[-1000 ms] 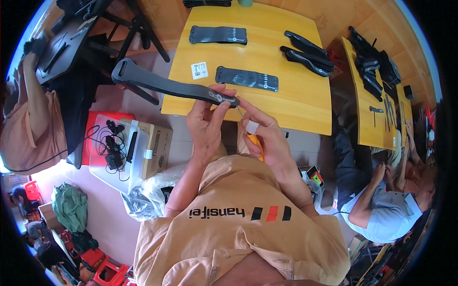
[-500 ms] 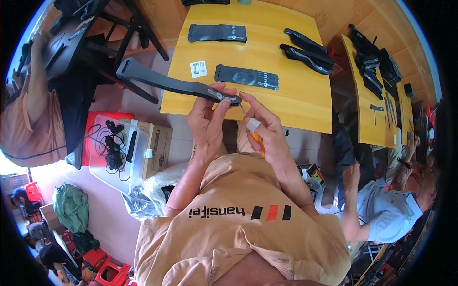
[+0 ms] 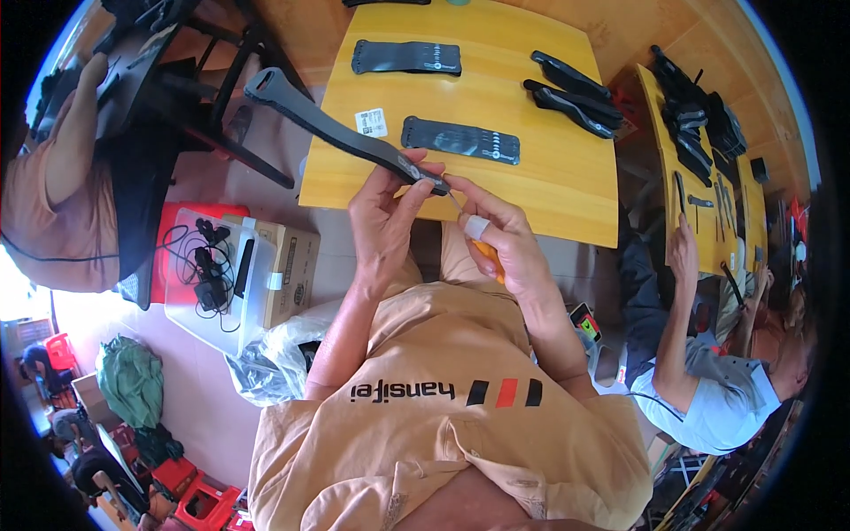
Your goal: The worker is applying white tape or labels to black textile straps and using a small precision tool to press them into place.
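My left hand [image 3: 381,228] is closed on one end of a long dark grey strap [image 3: 332,128], whose free looped end sticks out to the upper left over the table's left edge. My right hand [image 3: 513,246] grips a tool with an orange handle [image 3: 487,251] and a thin metal shaft, like a small screwdriver or awl. Its shaft points at the held end of the strap, and my fingers hide the tip. White tape wraps one finger of that hand. Just beyond lie a flat black strap [image 3: 460,140] and a white label [image 3: 371,123].
Another flat strap [image 3: 407,57] and several folded black straps [image 3: 575,102] lie on the yellow table [image 3: 531,203]. At left stands a clear bin [image 3: 208,283] of cables beside a cardboard box [image 3: 292,274]. Co-workers sit left and right; the right one's hand [image 3: 682,252] is at a second table.
The strap's free end has swung up and right, so it slants more steeply. Both my hands keep their grips. The co-worker's arm at right has reached forward to the second table.
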Available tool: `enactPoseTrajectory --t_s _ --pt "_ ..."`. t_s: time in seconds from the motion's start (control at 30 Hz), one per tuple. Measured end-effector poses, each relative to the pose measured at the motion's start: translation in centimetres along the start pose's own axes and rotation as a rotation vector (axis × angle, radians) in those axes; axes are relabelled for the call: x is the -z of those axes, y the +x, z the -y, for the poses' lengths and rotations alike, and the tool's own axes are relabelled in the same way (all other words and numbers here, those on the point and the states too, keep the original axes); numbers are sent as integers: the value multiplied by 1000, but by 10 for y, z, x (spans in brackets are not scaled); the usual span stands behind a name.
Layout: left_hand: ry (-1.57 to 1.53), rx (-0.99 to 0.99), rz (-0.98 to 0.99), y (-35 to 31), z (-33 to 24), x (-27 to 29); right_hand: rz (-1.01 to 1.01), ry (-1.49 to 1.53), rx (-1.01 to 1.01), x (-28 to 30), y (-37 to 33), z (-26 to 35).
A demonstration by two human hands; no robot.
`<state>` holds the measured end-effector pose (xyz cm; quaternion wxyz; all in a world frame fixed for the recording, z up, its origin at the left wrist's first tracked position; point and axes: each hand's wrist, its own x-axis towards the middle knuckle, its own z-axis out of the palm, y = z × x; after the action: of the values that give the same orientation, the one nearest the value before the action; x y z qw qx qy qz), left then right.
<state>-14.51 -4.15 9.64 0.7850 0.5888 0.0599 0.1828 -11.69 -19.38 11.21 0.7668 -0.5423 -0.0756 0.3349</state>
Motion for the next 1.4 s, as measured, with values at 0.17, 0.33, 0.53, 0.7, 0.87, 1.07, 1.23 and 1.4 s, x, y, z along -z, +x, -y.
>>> enactPoseTrajectory --t_s 0.17,0.33,0.53,0.7,0.87,1.07,1.23,1.4 --pt "11 66 61 2 -1 1 24 -103 24 5 -2 -3" --pt "12 123 102 4 -1 6 76 -74 -54 6 -3 1" --pt "-29 180 111 4 1 8 32 -164 -5 4 -4 -3" --pt "-35 204 117 2 5 12 54 -127 -70 5 -4 -7" --pt "-42 233 126 0 3 13 45 -138 -87 4 -4 -7" --pt "-47 249 85 2 10 12 -16 -236 3 2 -1 -18" --pt "-24 237 70 2 13 13 -38 -217 18 0 2 -21" --pt "-20 239 84 2 15 15 31 -271 -1 2 3 -14"
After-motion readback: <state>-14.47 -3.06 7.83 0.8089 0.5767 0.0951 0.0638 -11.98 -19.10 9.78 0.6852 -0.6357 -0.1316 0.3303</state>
